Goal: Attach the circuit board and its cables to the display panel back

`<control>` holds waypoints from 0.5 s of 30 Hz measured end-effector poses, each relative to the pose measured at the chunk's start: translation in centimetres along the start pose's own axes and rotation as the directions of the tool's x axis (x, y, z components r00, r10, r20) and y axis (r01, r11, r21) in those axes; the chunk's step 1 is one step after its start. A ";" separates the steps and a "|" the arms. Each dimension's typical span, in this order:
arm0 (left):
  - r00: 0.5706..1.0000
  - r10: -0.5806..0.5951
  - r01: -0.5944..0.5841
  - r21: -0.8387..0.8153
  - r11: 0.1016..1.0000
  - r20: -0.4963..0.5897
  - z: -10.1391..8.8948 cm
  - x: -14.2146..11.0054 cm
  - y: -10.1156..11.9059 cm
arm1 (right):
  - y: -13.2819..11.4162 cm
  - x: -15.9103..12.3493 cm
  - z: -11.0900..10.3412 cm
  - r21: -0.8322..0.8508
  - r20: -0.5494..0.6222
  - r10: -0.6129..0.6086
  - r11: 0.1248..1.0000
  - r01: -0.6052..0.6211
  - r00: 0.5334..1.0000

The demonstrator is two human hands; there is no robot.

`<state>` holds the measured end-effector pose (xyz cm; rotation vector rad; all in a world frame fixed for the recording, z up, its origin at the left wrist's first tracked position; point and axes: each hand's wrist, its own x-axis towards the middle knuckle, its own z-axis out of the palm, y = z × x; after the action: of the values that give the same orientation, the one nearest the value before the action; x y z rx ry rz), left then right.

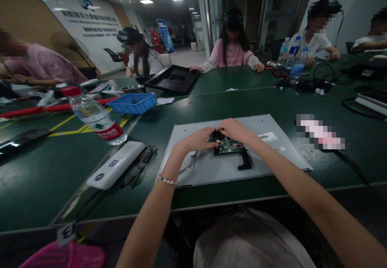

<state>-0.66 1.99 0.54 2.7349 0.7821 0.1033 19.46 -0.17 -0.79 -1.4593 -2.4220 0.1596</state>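
A green circuit board (228, 145) in a black frame (245, 159) lies on a large grey flat panel (205, 175), which looks like the back of a screen. My left hand (198, 139) is at the frame's left side, its thumb on the board's edge and its fingers bent towards the far corner. Over that same far left corner, my right hand (234, 130) has its fingertips pinched together close to my left fingertips. What sits between the right fingertips is too small to make out. Thin grey cables (193, 163) run from the board's left side across the panel.
Left of the panel are folded glasses (140, 165), a white power bank (116, 165), a water bottle (98, 118) and a blue tray (133, 103). A blurred pink object (320, 132) lies right. Across the table, a person (232, 52) sits near a black casing (173, 78).
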 end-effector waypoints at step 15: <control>0.995 -0.081 0.085 0.077 0.993 -0.055 -0.4 -0.3 0.1 | 0.7 -0.2 0.3 0.181 -0.014 -0.040 0.983 0.041 0.999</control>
<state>-0.92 1.87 0.99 2.7791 0.9324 0.1282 20.07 0.06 -1.26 -1.3267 -2.3575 0.3533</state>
